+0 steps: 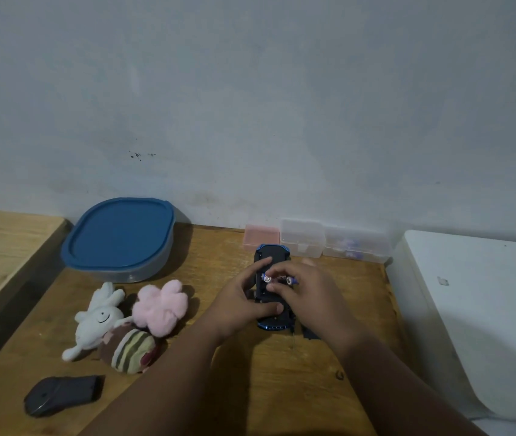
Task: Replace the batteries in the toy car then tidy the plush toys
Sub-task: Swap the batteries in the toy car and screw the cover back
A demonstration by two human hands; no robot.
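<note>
A blue toy car [271, 253] lies upside down on the wooden table [250, 372], its black underside up. My left hand [241, 297] grips the car's left side, thumb across its near end. My right hand [307, 294] pinches batteries [267, 279] over the open compartment in the car's middle. Three plush toys lie to the left: a white one [99, 319], a pink one [160, 305] and a striped brown one [129, 346].
A container with a blue lid [121, 236] stands at the back left. Small pink [261, 236] and clear plastic boxes [302, 237] line the wall. A dark mouse [61, 394] lies front left. A dark flat piece [310, 333] sits under my right wrist. A white appliance [476, 309] borders the right.
</note>
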